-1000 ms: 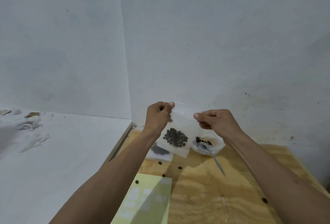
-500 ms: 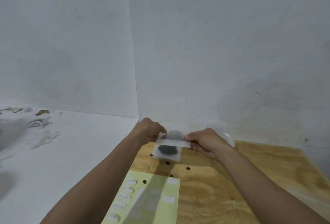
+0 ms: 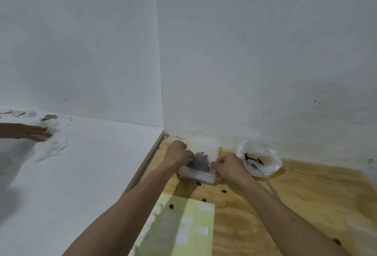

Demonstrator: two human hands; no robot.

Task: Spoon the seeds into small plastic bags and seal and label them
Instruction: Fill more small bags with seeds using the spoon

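Plywood forms the work surface (image 3: pixel 306 204), which abuts a white wall corner. Both hands work at its far edge, close to the wall.

Left hand (image 3: pixel 177 154): fingers curled, pinching the left edge of a small clear plastic bag (image 3: pixel 201 159). Right hand (image 3: pixel 229 167): fingers curled, pinching the right edge of the same bag. The bag sits low between the two hands, over a stack of flat clear bags (image 3: pixel 196 175) lying on the plywood; whether it touches the stack cannot be told. A dark cluster of seeds (image 3: pixel 201 158) shows through the bag wall.

Just right of the right hand, a larger open plastic bag (image 3: pixel 265 153) rests on the plywood against the wall. It holds a few dark seeds, and a spoon (image 3: pixel 265 176) lies with its bowl inside and its handle running out toward the camera.

Loose seeds (image 3: pixel 224 191) lie scattered on the plywood near the stack. A pale yellow label sheet (image 3: pixel 189 239) with white stickers lies nearer the camera, one seed on it.

On the white table (image 3: pixel 81 174) to the left, another person's hand (image 3: pixel 34 133) rests flat beside white fluff.
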